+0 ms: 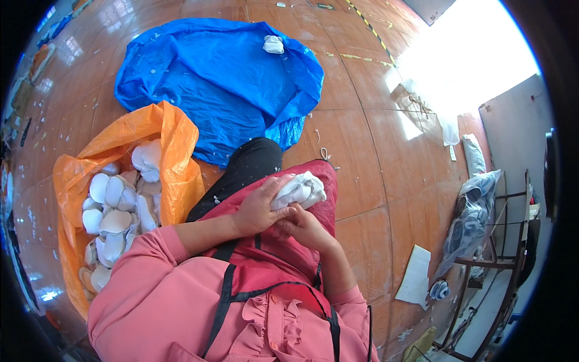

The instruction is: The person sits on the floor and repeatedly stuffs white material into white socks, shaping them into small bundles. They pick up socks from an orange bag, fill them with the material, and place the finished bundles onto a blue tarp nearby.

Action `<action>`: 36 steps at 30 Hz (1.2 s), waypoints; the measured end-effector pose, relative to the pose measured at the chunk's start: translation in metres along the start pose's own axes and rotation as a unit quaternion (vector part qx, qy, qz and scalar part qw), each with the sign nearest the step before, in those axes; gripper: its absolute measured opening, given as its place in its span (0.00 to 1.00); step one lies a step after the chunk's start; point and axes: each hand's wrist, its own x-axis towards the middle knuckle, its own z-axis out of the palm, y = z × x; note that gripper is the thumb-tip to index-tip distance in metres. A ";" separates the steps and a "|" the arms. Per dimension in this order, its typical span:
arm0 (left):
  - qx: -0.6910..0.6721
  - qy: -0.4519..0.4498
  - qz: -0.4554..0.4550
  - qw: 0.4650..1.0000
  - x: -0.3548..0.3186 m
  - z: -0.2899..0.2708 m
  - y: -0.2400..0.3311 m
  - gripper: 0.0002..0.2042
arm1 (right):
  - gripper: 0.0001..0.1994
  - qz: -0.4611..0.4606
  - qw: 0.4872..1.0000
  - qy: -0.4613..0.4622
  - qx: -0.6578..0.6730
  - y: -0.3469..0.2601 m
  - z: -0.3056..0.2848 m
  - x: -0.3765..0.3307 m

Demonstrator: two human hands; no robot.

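Tight grip on the white bundle (303, 190), just over the red apron (253, 271)!

And here my left hand (262, 205) has it clamped, fingers wrapped over the far side, thumb pressed along the near one. In close comes the support: my right hand (304, 228), fingers bent at the lower edge, though they're partly hidden, so I can't tell whether they grip or only brace. Left of the apron gapes an orange plastic sack (181, 181), loaded with cup-shaped pads (116, 223) in white and beige. Beyond the apron spreads blue plastic sheeting (199, 72), and on its part farthest from the apron sits a second white bundle (273, 44), much like mine. The step in hand, as I read it, is tucking this one snug. The next move calls for a steady left hold while the right fingers work that lower edge.
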 end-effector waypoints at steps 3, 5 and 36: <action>-0.006 0.044 -0.032 0.999 0.009 -0.013 0.006 0.33 | 0.15 -0.082 0.995 0.065 -0.002 0.006 0.009 0.000; -0.006 0.108 -0.049 0.993 0.016 -0.018 0.005 0.31 | 0.19 -0.164 0.978 0.124 0.029 0.016 0.013 0.001; 0.204 0.105 0.180 0.956 0.028 -0.052 0.023 0.18 | 0.15 -0.127 0.908 0.350 0.193 0.031 -0.011 -0.003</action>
